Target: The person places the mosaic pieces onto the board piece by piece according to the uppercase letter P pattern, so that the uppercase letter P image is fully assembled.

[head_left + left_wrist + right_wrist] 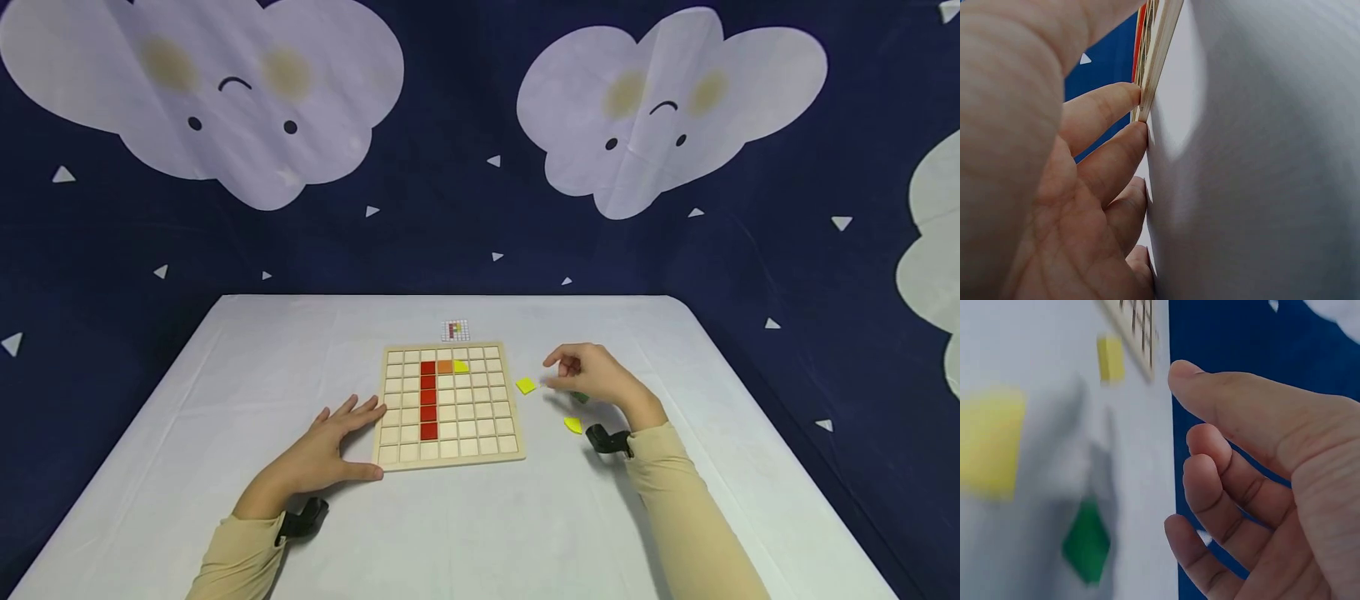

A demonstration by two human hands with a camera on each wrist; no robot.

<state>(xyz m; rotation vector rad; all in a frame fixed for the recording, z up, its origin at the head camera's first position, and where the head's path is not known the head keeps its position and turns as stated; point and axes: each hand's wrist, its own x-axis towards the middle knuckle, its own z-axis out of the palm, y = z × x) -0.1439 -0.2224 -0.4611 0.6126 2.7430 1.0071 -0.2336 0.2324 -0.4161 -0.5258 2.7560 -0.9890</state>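
Observation:
A wooden grid board (474, 411) lies on the table. On it runs a column of red square tiles (428, 397), with an orange square tile (445, 367) and a yellow quarter-circle tile (461, 367) beside its top. My left hand (318, 454) touches the board's left edge, thumb and fingers spread along it. Right of the board, my right hand (596, 373) hovers over the table with loosely bent fingers and nothing between them. Near it lie a yellow square tile (526, 386), a green diamond tile (1087, 547) and another yellow quarter-circle tile (573, 425).
Behind the board lies a small pattern card (455, 331) with a coloured grid. A white cloth covers the table (300, 358). Beyond its far edge hangs a dark blue curtain (435, 242) with clouds and triangles.

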